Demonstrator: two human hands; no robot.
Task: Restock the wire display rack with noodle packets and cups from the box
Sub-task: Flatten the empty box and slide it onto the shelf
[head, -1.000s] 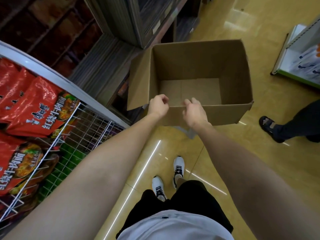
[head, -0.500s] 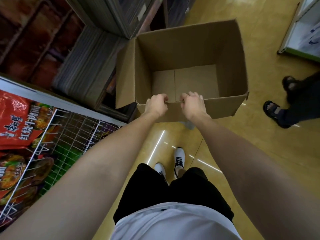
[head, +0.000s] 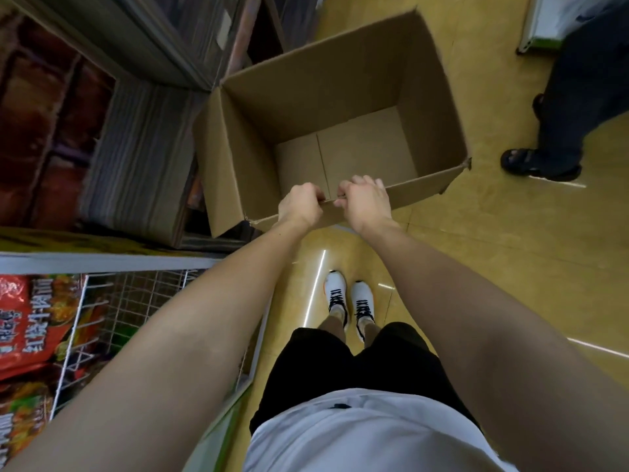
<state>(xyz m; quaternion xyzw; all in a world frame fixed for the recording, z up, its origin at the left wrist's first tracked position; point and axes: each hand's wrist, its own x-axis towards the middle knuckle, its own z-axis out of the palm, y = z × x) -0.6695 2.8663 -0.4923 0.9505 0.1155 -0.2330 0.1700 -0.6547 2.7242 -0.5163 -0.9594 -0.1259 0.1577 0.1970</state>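
Observation:
A brown cardboard box [head: 429, 107] is held up in front of me above the floor, its top open and its inside bare. My left hand [head: 299, 206] and my right hand [head: 366, 201] both grip the box's near rim, side by side, fingers curled over the edge. The white wire display rack [head: 136, 301] stands at the lower left. Red noodle packets [head: 30, 321] lie in its left compartments; the compartment nearest my left arm shows bare wire.
Another person [head: 578, 107] in dark trousers and sandals stands on the yellow floor at the right. A grey shelf unit [head: 143, 151] and a dark cabinet sit behind the box at the left. A white shelf base [head: 544, 25] is at the top right. My own feet [head: 349, 296] are below.
Both hands closed on the box's near rim and the box came closer to me and swung slightly. The view turned, so the rack slid down and left. The other person stepped nearer.

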